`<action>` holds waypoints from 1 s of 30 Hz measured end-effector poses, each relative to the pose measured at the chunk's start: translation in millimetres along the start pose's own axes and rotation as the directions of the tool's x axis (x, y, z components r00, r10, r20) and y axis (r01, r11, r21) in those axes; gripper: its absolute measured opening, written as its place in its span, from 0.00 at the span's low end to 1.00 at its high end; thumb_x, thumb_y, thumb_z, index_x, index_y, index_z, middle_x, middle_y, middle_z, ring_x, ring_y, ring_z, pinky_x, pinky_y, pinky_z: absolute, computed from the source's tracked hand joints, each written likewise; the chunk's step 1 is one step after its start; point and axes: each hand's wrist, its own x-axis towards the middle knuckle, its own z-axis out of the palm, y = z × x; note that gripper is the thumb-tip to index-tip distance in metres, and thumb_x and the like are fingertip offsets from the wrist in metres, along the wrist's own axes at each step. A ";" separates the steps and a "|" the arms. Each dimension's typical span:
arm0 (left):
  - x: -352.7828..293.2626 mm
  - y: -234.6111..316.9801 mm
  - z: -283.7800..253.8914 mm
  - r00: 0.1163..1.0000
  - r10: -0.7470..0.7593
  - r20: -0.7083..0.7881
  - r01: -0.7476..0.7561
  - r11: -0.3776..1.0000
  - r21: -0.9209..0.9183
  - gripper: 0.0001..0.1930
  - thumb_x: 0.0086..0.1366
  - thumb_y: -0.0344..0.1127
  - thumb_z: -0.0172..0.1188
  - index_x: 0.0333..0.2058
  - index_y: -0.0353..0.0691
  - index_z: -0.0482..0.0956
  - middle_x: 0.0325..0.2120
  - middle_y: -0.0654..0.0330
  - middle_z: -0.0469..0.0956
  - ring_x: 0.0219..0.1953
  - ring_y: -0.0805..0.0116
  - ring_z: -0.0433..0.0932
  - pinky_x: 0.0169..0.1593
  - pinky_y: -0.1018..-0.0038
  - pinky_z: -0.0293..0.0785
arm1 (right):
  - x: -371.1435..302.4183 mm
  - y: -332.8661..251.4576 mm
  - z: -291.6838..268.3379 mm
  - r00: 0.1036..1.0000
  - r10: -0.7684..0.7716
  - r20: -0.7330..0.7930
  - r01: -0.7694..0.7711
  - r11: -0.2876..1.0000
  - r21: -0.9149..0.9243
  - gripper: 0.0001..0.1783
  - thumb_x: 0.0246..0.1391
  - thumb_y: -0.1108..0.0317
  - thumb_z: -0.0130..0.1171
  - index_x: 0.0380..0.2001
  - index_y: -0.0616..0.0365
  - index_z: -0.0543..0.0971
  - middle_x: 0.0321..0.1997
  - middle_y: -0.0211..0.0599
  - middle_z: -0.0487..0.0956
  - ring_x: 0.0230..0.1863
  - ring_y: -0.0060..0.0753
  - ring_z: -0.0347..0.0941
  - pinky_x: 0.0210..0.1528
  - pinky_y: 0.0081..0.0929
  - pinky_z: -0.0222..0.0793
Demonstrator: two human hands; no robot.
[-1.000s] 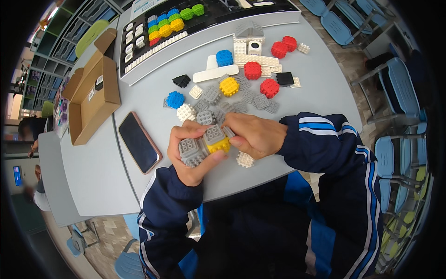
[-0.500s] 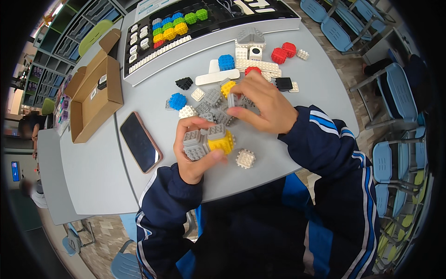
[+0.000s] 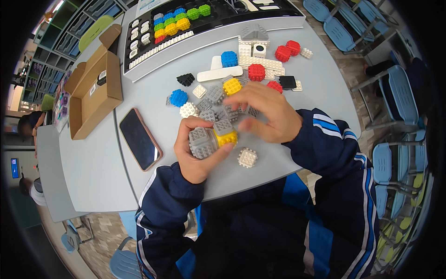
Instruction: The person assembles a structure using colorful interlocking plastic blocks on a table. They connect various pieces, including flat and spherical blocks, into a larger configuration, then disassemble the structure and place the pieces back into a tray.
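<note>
My left hand [image 3: 191,163] grips a joined cluster of studded building blocks near the table's front. The cluster has a grey block [image 3: 200,144] on its left, a yellow block [image 3: 227,139] on its right and a grey cap piece [image 3: 223,126] on top of the yellow one. Just right of it hovers my right hand [image 3: 277,116], its slightly blurred index finger and thumb apart with nothing visible between them. Under and beyond that hand lie loose grey blocks [image 3: 215,95] and another yellow block [image 3: 232,86]. A white block [image 3: 247,158] rests to the right of the cluster.
Red blocks [image 3: 256,72], blue blocks [image 3: 178,98] and white beams [image 3: 220,74] are spread farther back. A black parts tray [image 3: 211,28] spans the far edge. To the left are a phone [image 3: 141,138] and an open cardboard box [image 3: 95,111].
The small grey piece that my right finger and thumb pinched no longer shows, and those fingers have spread. My right hand shifted slightly, uncovering a red block. The left hand's cluster has tilted a little.
</note>
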 end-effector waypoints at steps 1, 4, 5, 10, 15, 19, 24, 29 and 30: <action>-0.6 0.0 -0.1 0.999 0.019 0.042 -0.021 0.999 0.044 0.25 0.50 0.26 0.74 0.44 0.38 0.70 0.41 0.58 0.72 0.43 0.71 0.72 0.50 0.74 0.68 | -2.3 -3.0 0.1 0.999 0.014 0.034 -0.016 0.998 0.067 0.22 0.52 0.58 0.69 0.44 0.63 0.79 0.36 0.42 0.77 0.35 0.44 0.72 0.41 0.36 0.69; -2.9 3.0 0.8 0.990 0.064 0.124 -0.080 0.988 0.129 0.26 0.49 0.27 0.75 0.43 0.38 0.69 0.38 0.59 0.70 0.39 0.73 0.70 0.47 0.75 0.66 | -4.3 -0.5 6.7 0.990 -0.101 0.098 0.099 0.995 0.017 0.21 0.51 0.54 0.69 0.36 0.62 0.78 0.29 0.42 0.74 0.29 0.45 0.72 0.33 0.38 0.67; -3.1 3.9 1.4 0.986 0.078 0.146 -0.099 0.984 0.149 0.26 0.49 0.28 0.76 0.43 0.39 0.69 0.37 0.59 0.69 0.38 0.73 0.69 0.47 0.75 0.65 | -5.6 0.1 9.0 0.988 -0.114 0.102 0.115 0.993 -0.001 0.21 0.51 0.53 0.68 0.33 0.61 0.77 0.27 0.41 0.74 0.28 0.46 0.72 0.31 0.38 0.67; -2.6 9.9 1.2 0.976 0.121 0.179 -0.141 0.984 0.108 0.24 0.48 0.23 0.75 0.40 0.39 0.71 0.34 0.60 0.69 0.34 0.74 0.68 0.42 0.77 0.64 | -7.7 -1.4 18.8 0.975 -0.211 0.075 0.215 0.975 -0.053 0.20 0.54 0.54 0.67 0.26 0.59 0.73 0.22 0.39 0.71 0.25 0.46 0.72 0.27 0.38 0.67; -3.9 12.2 -2.0 0.966 0.063 0.250 -0.079 0.996 0.052 0.23 0.48 0.22 0.75 0.38 0.40 0.70 0.33 0.62 0.68 0.34 0.75 0.67 0.42 0.78 0.64 | -9.6 -3.2 20.3 0.967 -0.211 0.141 0.210 0.978 0.018 0.19 0.56 0.55 0.65 0.26 0.59 0.72 0.22 0.40 0.71 0.25 0.46 0.72 0.27 0.39 0.68; -5.8 14.2 -2.1 0.965 -0.002 0.262 0.011 0.999 -0.035 0.23 0.48 0.22 0.76 0.38 0.40 0.70 0.33 0.62 0.68 0.34 0.75 0.67 0.42 0.78 0.64 | -13.8 -3.3 23.5 0.971 -0.176 0.159 0.168 0.984 0.064 0.19 0.59 0.55 0.62 0.26 0.59 0.71 0.21 0.40 0.70 0.24 0.47 0.73 0.25 0.40 0.69; -4.6 16.3 -3.8 0.958 -0.006 0.286 0.022 0.998 -0.054 0.23 0.47 0.22 0.76 0.37 0.41 0.70 0.33 0.62 0.68 0.34 0.75 0.67 0.41 0.78 0.64 | -13.8 -6.0 22.0 0.967 -0.148 0.210 0.130 0.987 0.095 0.20 0.61 0.55 0.60 0.26 0.59 0.70 0.21 0.40 0.71 0.23 0.48 0.74 0.25 0.41 0.69; -5.3 16.0 -4.0 0.956 0.015 0.293 -0.003 0.999 -0.038 0.23 0.46 0.23 0.76 0.36 0.41 0.71 0.32 0.62 0.68 0.34 0.75 0.67 0.40 0.78 0.63 | -13.2 -8.0 20.3 0.962 -0.136 0.236 0.114 0.988 0.103 0.19 0.61 0.55 0.59 0.26 0.59 0.70 0.21 0.41 0.72 0.24 0.49 0.74 0.25 0.41 0.69; -5.1 15.9 -3.9 0.957 0.012 0.291 0.000 0.999 -0.040 0.23 0.46 0.23 0.77 0.36 0.41 0.71 0.32 0.63 0.67 0.33 0.75 0.67 0.40 0.78 0.63 | -13.7 -7.9 20.2 0.962 -0.134 0.237 0.112 0.988 0.103 0.19 0.62 0.55 0.59 0.26 0.59 0.70 0.20 0.41 0.72 0.23 0.49 0.74 0.25 0.41 0.69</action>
